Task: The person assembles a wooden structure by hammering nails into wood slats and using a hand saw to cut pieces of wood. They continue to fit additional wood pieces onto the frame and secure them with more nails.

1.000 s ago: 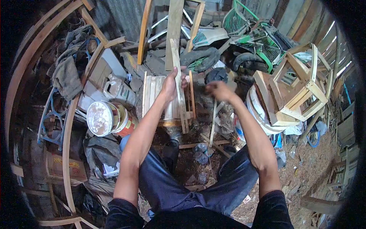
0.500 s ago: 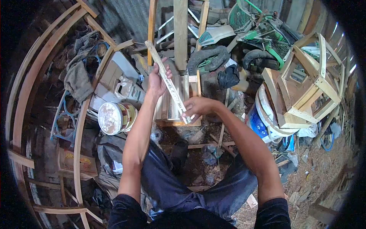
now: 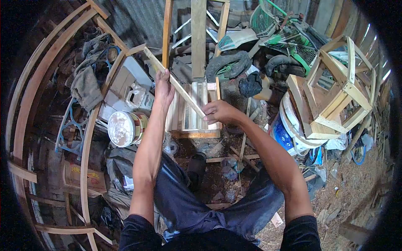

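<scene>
A narrow wooden strip (image 3: 184, 94) slants across the space in front of me, its far end up to the left. My left hand (image 3: 164, 88) is closed around its upper part. At the lower right end, my right hand (image 3: 218, 112) pinches the strip between thumb and fingers. Beneath it stands a wooden box-like frame (image 3: 196, 134) with several lengths of wood lying side by side in it. The strip hides part of these lengths.
A white paint bucket (image 3: 121, 129) stands left of my left arm. On the right, a wooden polygonal frame (image 3: 331, 106) rests on a blue-and-white bucket (image 3: 282, 131). Behind are an upright board (image 3: 198, 39) and a green motorbike (image 3: 293, 46). Scraps litter the floor.
The strip has turned about its length, so its printed face no longer shows. Its far end has moved left. My left hand has shifted left and slightly down.
</scene>
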`<state>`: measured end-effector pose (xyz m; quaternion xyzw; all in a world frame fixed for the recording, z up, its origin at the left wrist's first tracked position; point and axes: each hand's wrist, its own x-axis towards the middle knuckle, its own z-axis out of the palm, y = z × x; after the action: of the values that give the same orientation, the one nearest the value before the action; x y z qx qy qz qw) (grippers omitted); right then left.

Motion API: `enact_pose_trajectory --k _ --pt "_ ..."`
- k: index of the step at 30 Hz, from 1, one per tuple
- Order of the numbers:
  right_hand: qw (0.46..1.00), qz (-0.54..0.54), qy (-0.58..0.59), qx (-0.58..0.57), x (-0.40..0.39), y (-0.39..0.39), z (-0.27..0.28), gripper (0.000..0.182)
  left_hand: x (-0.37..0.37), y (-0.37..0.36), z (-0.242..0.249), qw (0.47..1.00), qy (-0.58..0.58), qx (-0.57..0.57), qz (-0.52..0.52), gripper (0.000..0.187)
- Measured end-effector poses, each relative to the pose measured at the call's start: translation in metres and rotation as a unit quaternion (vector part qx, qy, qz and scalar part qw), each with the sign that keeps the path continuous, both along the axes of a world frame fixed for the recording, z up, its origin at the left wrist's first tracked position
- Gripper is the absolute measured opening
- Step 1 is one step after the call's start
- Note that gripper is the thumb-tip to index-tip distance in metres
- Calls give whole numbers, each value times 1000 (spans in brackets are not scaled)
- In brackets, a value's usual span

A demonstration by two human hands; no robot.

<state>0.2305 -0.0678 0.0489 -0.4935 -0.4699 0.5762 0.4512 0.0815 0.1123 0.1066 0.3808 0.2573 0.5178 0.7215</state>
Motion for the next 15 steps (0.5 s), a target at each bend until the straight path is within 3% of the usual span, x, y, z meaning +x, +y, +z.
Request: enact_pose_trajectory --k 3,5,8,9,11,13,15 --pt "999 -14 -29 31 -3 -3 5 37 4 -4 2 999 28 15 16 43" --pt "996 -28 -81 -18 -10 -9 14 24 5 -7 -1 999 43 21 16 42" --pt "990 -46 -123 -42 -15 -12 12 23 16 -10 -21 985 131 58 -98 39" --pt "989 -47 -129 -50 -15 -10 -1 23 22 -19 -25 970 189 74 -136 38" --pt "975 -166 -135 -63 -14 -4 -36 25 32 -38 -32 937 290 63 -185 33" --pt "971 -168 -146 -81 -4 -5 -61 29 37 -35 -66 886 382 131 -230 38" --pt "957 -252 -143 -19 7 2 -120 32 37 -47 -81 870 390 122 -275 36"
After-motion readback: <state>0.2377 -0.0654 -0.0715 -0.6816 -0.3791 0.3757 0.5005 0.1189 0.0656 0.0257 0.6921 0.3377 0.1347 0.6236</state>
